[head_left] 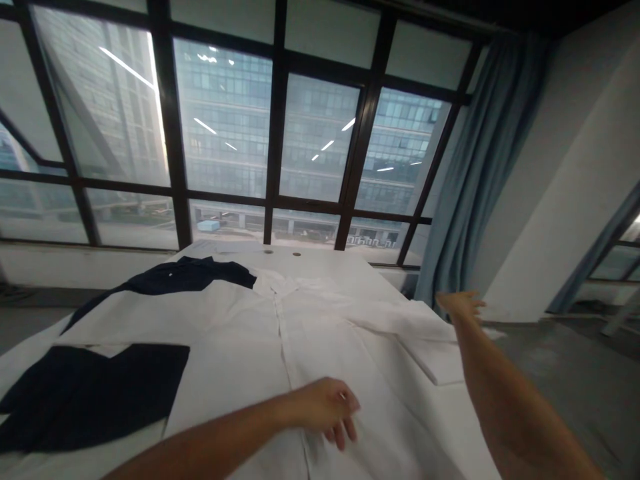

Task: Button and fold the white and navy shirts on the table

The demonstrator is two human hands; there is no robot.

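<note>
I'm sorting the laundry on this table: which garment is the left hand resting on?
The white shirt, spread flat mid-table with its button placket showing. The left hand lies on its front; the two dark navy garments lie apart, further left.

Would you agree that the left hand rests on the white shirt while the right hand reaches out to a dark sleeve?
Not quite: in the head view the right hand reaches the white shirt's sleeve, not a dark one. The left hand does rest on the shirt.
</note>
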